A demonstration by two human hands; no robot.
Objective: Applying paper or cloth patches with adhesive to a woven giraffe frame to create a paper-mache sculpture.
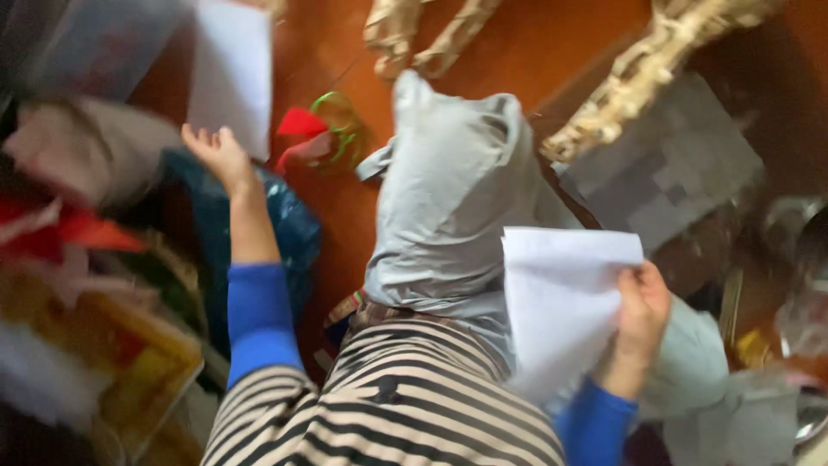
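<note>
Paper in both hands: my right hand [640,321] pinches a white sheet [556,302] over the grey cloth [448,207]; my left hand [217,155] holds another sheet [231,73] by its corner, which I think may slip.

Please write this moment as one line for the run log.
left hand: holds white sheet | right hand: holds white paper | between: grey cloth

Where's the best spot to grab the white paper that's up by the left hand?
Probably its lower edge, coming from below. The white sheet hangs nearly upright with its bottom corner right at the fingers of the left hand, and that edge shows free against the wooden floor. A pinch there, thumb on one face and fingers on the other, suits a thin flat sheet. The picture is blurred, so this is a guess.
</note>
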